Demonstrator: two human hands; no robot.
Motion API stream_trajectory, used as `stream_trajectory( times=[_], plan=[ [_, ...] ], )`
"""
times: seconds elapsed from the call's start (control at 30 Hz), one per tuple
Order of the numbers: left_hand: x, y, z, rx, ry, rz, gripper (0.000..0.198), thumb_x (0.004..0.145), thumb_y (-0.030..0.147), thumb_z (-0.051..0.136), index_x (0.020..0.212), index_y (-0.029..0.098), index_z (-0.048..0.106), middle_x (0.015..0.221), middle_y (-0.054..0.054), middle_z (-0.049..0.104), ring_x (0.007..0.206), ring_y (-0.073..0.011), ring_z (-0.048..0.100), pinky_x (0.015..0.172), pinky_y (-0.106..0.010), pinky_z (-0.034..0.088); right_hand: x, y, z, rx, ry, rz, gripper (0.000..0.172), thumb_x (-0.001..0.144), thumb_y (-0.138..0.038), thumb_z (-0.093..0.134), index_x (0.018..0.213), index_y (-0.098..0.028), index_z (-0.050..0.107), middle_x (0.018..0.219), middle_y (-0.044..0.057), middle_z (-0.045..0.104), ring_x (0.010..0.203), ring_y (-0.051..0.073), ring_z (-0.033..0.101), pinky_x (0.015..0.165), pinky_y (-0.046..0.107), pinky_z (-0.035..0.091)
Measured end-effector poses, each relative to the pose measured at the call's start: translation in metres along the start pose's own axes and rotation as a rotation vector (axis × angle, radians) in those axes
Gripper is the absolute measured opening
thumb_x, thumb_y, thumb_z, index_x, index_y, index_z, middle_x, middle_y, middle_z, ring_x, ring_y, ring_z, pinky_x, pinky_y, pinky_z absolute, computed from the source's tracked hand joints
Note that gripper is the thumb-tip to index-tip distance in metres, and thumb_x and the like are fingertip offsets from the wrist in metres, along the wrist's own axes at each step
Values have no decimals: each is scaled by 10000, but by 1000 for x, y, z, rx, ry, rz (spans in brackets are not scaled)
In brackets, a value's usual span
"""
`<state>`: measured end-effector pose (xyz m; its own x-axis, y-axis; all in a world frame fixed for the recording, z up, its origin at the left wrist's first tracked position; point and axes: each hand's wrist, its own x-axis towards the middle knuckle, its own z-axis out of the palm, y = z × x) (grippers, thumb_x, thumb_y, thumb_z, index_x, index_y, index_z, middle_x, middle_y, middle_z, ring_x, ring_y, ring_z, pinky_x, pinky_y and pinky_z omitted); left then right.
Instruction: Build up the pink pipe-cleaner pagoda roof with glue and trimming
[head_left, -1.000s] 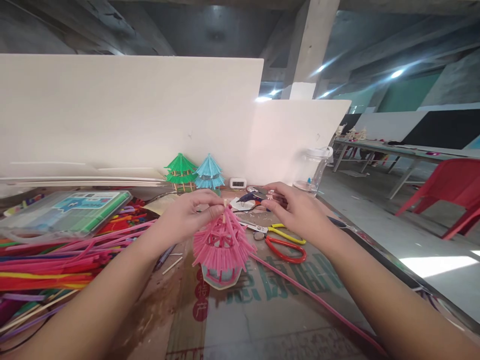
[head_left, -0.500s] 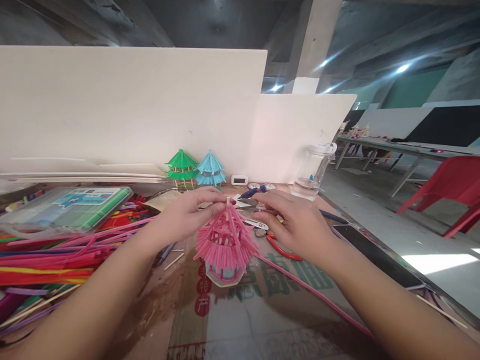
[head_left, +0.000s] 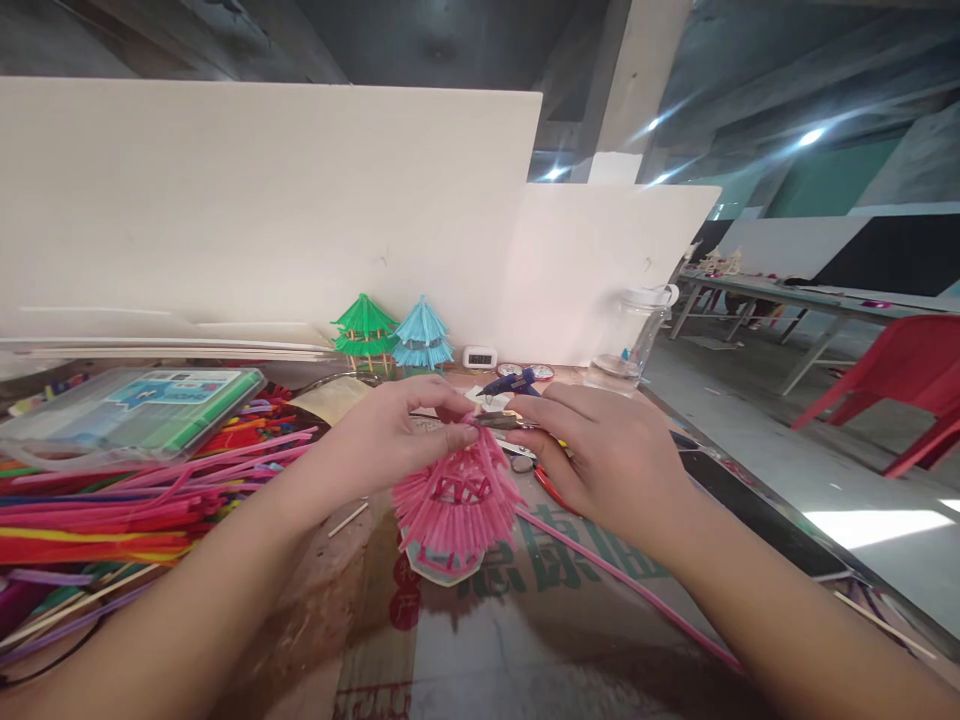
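A small pink pavilion model (head_left: 461, 500) with two roof tiers of fuzzy pipe-cleaner pieces stands tilted in front of me. My left hand (head_left: 409, 425) pinches its peak between thumb and fingers, hiding most of the tip. My right hand (head_left: 592, 435) is closed on a slim grey metal tool (head_left: 499, 421), whose end meets the peak beside my left thumb; its handle is hidden. From the model's right side a long pink pipe cleaner (head_left: 630, 580) runs toward my right forearm. Just behind my right fingers lies a dark blue glue gun (head_left: 514, 381).
Green (head_left: 364, 335) and blue (head_left: 422, 335) pavilion models stand at the back by a small digital clock (head_left: 480, 357). Loose pipe cleaners (head_left: 97, 515) and a plastic case (head_left: 135, 415) crowd the left. Red-handled pliers (head_left: 551, 490), a phone (head_left: 750, 510) and a clear jug (head_left: 626, 340) are at right.
My right hand has moved left and brought the grey tool to the model's peak. The model has tipped, and my left fingers now cover the pale stick at its top.
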<state>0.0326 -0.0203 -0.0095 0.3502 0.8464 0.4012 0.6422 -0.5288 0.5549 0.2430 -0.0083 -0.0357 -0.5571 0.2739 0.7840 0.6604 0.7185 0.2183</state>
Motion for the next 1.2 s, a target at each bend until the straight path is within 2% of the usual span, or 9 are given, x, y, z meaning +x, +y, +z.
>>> stream_trajectory(
  times=[0.23, 0.47, 0.8, 1.2],
  plan=[
    [0, 1, 2, 4, 25, -1, 204, 795, 376, 594, 859, 213, 698, 887, -6, 678, 824, -165, 611, 772, -278, 489, 0, -2, -5, -51, -58, 24, 250, 928, -262, 448, 937, -172, 681, 790, 61, 678, 668, 168, 584, 579, 290, 366],
    [0, 5, 4, 19, 34, 8, 171, 792, 341, 598, 832, 207, 697, 854, -3, 678, 806, -156, 603, 756, -267, 486, 0, -3, -7, -60, -51, 19, 243, 917, -244, 463, 939, -160, 691, 749, 54, 680, 617, 164, 577, 535, 291, 338],
    [-2, 7, 4, 36, 57, -31, 153, 780, 322, 594, 821, 206, 684, 824, 8, 673, 791, -161, 603, 743, -259, 480, 0, -3, -8, -19, -64, 44, 274, 933, -305, 434, 943, -181, 678, 789, 61, 683, 675, 169, 596, 570, 276, 380],
    [-2, 8, 6, 51, 60, -52, 163, 778, 368, 614, 794, 215, 667, 796, 18, 650, 789, -160, 589, 728, -243, 478, 0, -1, -7, -28, -63, 27, 273, 938, -290, 442, 892, -171, 684, 777, 56, 688, 643, 165, 587, 562, 292, 349]
  ],
)
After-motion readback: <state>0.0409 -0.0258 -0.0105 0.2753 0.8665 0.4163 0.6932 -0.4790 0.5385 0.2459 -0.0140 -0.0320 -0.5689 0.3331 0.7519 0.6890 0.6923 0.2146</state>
